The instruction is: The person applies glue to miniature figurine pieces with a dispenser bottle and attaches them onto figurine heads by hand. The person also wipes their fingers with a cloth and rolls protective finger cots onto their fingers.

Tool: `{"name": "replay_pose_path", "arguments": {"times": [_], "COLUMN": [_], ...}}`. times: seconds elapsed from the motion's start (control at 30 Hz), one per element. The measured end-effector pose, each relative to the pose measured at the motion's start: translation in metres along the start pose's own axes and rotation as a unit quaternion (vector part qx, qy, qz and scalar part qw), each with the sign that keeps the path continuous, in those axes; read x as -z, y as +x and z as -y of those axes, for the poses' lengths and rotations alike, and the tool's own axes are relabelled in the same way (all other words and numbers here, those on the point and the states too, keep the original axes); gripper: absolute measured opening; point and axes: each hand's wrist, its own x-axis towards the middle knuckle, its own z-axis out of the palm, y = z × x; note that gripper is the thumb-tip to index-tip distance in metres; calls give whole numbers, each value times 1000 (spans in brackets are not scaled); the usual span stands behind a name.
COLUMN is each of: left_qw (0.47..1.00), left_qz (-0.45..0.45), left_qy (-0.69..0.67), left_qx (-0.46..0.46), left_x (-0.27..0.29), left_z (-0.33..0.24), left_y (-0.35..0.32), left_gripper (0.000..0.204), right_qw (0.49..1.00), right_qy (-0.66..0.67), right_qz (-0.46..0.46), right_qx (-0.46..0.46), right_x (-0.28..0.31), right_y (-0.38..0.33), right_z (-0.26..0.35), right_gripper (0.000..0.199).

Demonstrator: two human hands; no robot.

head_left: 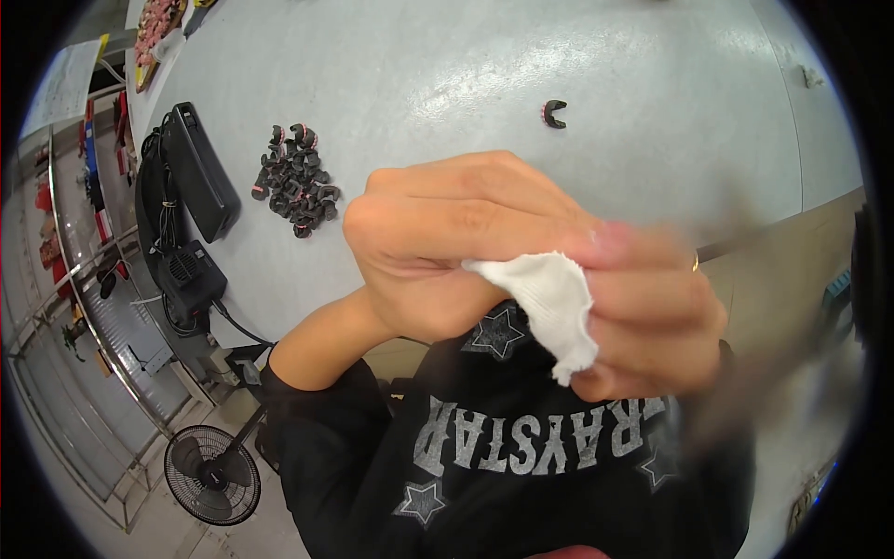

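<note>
At the left, a pile of small black clips (293,186) lies on the bench (400,47), and right of it the left hand (447,219) has its fingers bent beside a white cloth (556,303), but I cannot tell if they pinch it. This cloth is between the two hands, while a single black clip (550,115) lies apart on the bench, and the right hand (652,321), somewhat blurred, grasps the cloth's right edge. The step in hand seems to be adjusting the cloth, so the next move calls for a firm right hold.
</note>
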Motion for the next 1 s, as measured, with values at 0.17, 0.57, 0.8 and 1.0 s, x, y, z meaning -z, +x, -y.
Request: {"name": "replay_pose_path", "arguments": {"times": [0.17, 0.57, 0.8, 1.0], "left_qw": [996, 951, 934, 953], "left_qz": [-7, -118, -133, -134], "left_qy": [-42, -174, -224, -186], "left_qx": [82, 228, 244, 201], "left_x": [2, -7, -3, 2], "left_z": [-4, -16, -16, -10], "left_y": [-3, 4, 3, 0], "left_gripper": [29, 18, 24, 18], "right_qw": [999, 828, 819, 814], "right_qy": [13, 363, 401, 394], "right_qz": [1, -115, -138, -224], "right_qx": [-51, -412, -387, -362], "right_x": [3, 20, 20, 17], "right_y": [0, 0, 3, -7], "right_z": [2, 16, 10, 5], "right_gripper": [20, 40, 47, 43]}}
